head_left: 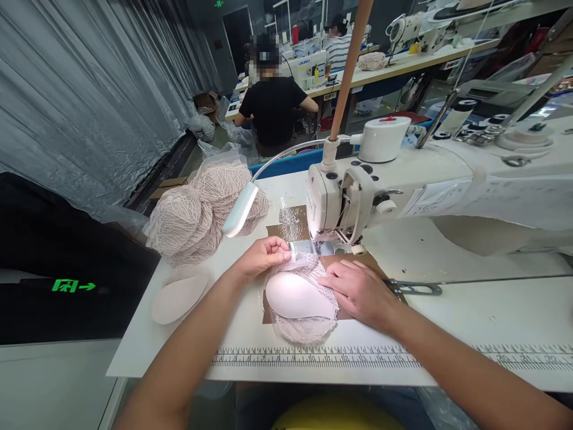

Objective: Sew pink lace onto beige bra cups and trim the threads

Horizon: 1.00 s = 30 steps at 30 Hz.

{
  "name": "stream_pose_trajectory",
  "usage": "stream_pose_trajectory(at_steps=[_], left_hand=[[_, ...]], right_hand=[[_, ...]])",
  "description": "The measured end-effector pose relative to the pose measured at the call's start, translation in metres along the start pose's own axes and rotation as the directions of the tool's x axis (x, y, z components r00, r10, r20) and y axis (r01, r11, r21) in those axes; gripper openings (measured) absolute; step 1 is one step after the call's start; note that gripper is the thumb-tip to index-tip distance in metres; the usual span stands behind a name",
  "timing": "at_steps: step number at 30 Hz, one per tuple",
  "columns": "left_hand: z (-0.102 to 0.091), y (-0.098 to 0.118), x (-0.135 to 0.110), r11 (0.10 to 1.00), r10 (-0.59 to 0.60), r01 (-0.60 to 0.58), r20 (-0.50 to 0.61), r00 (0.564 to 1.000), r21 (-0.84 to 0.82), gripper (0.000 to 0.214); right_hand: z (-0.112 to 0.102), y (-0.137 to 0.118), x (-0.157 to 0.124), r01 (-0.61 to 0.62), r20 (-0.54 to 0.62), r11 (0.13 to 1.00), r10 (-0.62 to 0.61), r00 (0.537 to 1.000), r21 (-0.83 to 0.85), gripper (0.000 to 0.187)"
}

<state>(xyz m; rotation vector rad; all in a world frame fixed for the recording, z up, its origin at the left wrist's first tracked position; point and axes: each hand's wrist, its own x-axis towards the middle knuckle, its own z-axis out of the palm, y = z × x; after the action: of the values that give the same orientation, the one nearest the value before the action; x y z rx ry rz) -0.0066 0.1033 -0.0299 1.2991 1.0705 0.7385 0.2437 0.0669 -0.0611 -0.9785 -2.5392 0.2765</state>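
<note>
A pale pink lace piece (307, 331) lies at the sewing machine, with a smooth bra cup (298, 295) on top of it. At the upper left edge of the lace, my left hand (267, 257) is closed, pinching the fabric between thumb and fingers just left of the needle area. My right hand (360, 292) rests on the right edge of the lace, fingers laid forward on it and the thumb hidden. The white sewing machine (331, 206) stands over the lace's far edge; its presser foot is too small to make out clearly.
Stacked lace pieces (179, 221) sit at the left, with a loose cup (179, 298) nearer me. A lamp (240, 209) on a bendable neck hangs above the left side. Metal scissors or snips (416, 288) lie right. A ruler strip (313, 358) runs along the front edge.
</note>
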Motion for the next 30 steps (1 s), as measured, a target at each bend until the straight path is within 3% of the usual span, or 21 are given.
stream_pose_trajectory(at_steps=[3, 7, 12, 14, 16, 19, 23, 26, 30], left_hand=[[0.003, -0.008, 0.006, 0.994, 0.096, -0.087, -0.152, 0.984, 0.061, 0.028], [-0.005, -0.019, 0.01, 0.959, 0.24, -0.154, -0.389, 0.89, 0.24, 0.018], [-0.005, -0.009, -0.008, 0.877, 0.346, -0.112, -0.452, 0.822, 0.468, 0.016], [0.004, -0.001, -0.019, 0.793, 0.429, -0.124, -0.402, 0.809, 0.596, 0.021], [0.018, 0.003, -0.028, 0.68, 0.456, -0.145, -0.259, 0.851, 0.719, 0.023], [0.04, 0.002, -0.034, 0.52, 0.35, -0.218, 0.026, 0.936, 0.826, 0.027], [0.057, 0.0, -0.031, 0.368, 0.249, -0.369, 0.292, 0.923, 0.853, 0.03], [0.061, 0.005, -0.026, 0.344, 0.249, -0.394, 0.322, 0.914, 0.853, 0.032], [0.064, 0.008, -0.019, 0.269, 0.249, -0.344, 0.28, 0.927, 0.9, 0.042]], right_hand=[[0.0, 0.001, -0.001, 0.01, -0.018, 1.0, -0.01, 1.0, -0.001, 0.03], [0.001, 0.002, -0.002, 0.009, -0.014, 1.0, -0.009, 1.0, 0.02, 0.029], [-0.001, 0.001, -0.004, -0.002, 0.021, 1.0, 0.002, 1.0, 0.013, 0.026], [-0.002, -0.001, -0.004, -0.005, 0.03, 1.0, 0.005, 1.0, 0.002, 0.025], [-0.002, -0.001, -0.004, 0.002, 0.018, 1.0, -0.002, 1.0, -0.003, 0.023], [-0.001, 0.001, -0.005, 0.05, -0.037, 0.998, -0.049, 0.998, 0.029, 0.022], [-0.001, 0.006, -0.006, 0.06, -0.177, 0.993, -0.042, 0.983, 0.1, 0.026], [-0.002, 0.009, -0.004, -0.026, -0.227, 0.998, 0.038, 0.973, 0.056, 0.027], [0.0, 0.01, -0.001, -0.1, -0.045, 0.99, 0.096, 0.994, -0.097, 0.036]])
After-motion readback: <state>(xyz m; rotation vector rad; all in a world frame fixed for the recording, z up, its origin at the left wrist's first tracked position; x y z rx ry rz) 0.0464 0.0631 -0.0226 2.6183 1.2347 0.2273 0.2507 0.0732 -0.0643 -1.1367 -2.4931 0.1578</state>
